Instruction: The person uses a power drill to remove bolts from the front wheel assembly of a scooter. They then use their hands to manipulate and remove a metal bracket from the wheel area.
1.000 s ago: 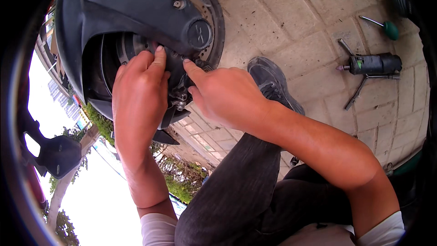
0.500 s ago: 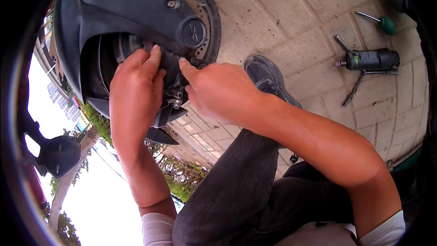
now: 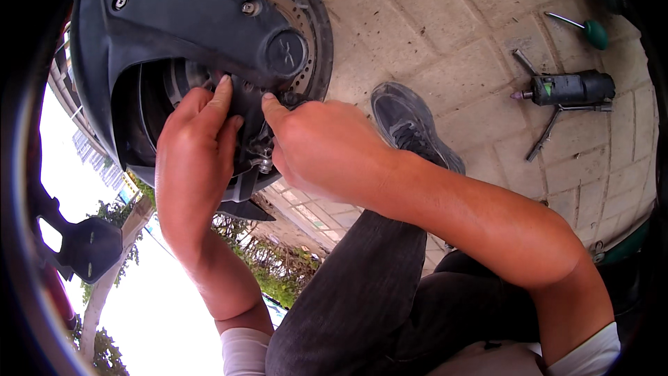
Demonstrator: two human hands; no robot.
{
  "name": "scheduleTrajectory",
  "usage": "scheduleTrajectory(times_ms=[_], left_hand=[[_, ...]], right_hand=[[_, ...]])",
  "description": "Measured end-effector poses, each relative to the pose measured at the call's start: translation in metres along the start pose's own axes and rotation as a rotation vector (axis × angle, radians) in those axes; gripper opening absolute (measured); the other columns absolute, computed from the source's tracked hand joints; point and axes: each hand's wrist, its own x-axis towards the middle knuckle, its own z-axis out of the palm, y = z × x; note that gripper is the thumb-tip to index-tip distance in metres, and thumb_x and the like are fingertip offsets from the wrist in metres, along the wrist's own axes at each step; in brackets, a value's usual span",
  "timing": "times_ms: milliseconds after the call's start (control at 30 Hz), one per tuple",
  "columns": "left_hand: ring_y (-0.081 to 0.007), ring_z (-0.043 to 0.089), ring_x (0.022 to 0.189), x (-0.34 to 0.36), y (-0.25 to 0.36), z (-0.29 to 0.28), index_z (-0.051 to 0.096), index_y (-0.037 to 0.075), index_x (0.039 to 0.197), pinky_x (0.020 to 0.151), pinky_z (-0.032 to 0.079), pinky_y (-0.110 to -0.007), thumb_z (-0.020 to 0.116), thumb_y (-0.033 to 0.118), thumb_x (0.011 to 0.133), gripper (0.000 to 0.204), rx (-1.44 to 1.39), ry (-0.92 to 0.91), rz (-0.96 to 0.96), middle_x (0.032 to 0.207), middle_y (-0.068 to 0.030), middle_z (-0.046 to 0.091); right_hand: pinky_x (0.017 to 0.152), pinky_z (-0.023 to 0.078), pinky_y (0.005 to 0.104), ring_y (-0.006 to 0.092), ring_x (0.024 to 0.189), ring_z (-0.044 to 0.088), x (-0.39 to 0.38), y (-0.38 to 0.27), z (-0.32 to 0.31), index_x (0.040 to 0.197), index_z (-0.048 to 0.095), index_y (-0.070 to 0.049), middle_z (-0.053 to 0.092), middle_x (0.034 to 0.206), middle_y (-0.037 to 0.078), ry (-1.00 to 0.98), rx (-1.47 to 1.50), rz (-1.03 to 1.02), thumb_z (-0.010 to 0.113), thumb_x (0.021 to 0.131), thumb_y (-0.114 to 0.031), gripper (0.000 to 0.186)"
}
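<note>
Cover (image 3: 184, 17), black, upper left of frame
Left hand (image 3: 193, 150), right hand (image 3: 321, 146) just below, index fingers (image 3: 220, 97) extended; any pinch, I can't tell

Left grip (image 3: 191, 153) and right grip (image 3: 323, 143) shifted leftward in view, black wheel cover (image 3: 188, 21) above them shifted left too, black mirror (image 3: 94, 247) beyond left grip slightly lower.

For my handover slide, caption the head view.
Left hand and right hand at a dark wheel cover, green-handled screwdriver lying on the paving.
</note>
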Motion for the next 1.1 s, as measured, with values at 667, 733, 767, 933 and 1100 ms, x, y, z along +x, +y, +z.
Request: scheduleTrajectory(times_ms=[667,733,767,933,1100], left_hand=[[-0.0362,0.057,0.077,0.003,-0.001,0.004,0.063,-0.005,0.121,0.070,0.047,-0.039,0.067,-0.005,0.079,0.041,0.052,-0.012,0.016,0.085,-0.0181,0.053],[-0.0341,0.056,0.074,0.003,0.000,0.004,0.061,-0.006,0.124,0.070,0.047,-0.035,0.067,-0.006,0.079,0.045,0.075,-0.011,0.023,0.084,-0.0174,0.052],[-0.0336,0.056,0.074,0.003,0.001,0.004,0.061,-0.006,0.124,0.070,0.047,-0.035,0.067,-0.007,0.079,0.046,0.085,-0.009,0.022,0.085,-0.0172,0.052],[-0.0315,0.055,0.074,0.003,0.004,0.001,0.060,-0.005,0.127,0.071,0.047,-0.032,0.068,-0.007,0.078,0.050,0.085,-0.039,0.001,0.087,-0.0161,0.052],[-0.0309,0.055,0.074,0.001,0.002,0.002,0.059,-0.005,0.129,0.071,0.047,-0.030,0.069,-0.008,0.077,0.053,0.112,-0.035,0.010,0.088,-0.0155,0.052]], right_hand=[[0.062,0.054,0.0460,0.0365,0.067,0.068,-0.002,0.008,0.000,0.127,0.057,0.007,0.068,0.071,0.018,-0.007,-0.008,0.022,0.061,0.085,-0.016,0.048],[0.066,0.056,0.0432,0.0345,0.072,0.071,-0.011,0.007,-0.002,0.127,0.057,0.010,0.071,0.076,0.019,-0.063,0.012,0.069,0.061,0.082,-0.013,0.051],[0.066,0.056,0.0432,0.0344,0.072,0.071,-0.013,0.008,-0.001,0.128,0.057,0.010,0.071,0.076,0.019,-0.060,0.010,0.079,0.062,0.082,-0.013,0.051],[0.063,0.056,0.0441,0.0345,0.070,0.070,-0.015,0.010,0.000,0.130,0.056,0.009,0.070,0.074,0.018,0.011,0.040,0.061,0.063,0.081,-0.013,0.054],[0.065,0.055,0.0454,0.0356,0.070,0.070,-0.009,0.011,-0.004,0.113,0.063,0.006,0.069,0.072,0.019,-0.001,0.035,0.084,0.062,0.082,-0.012,0.036]])
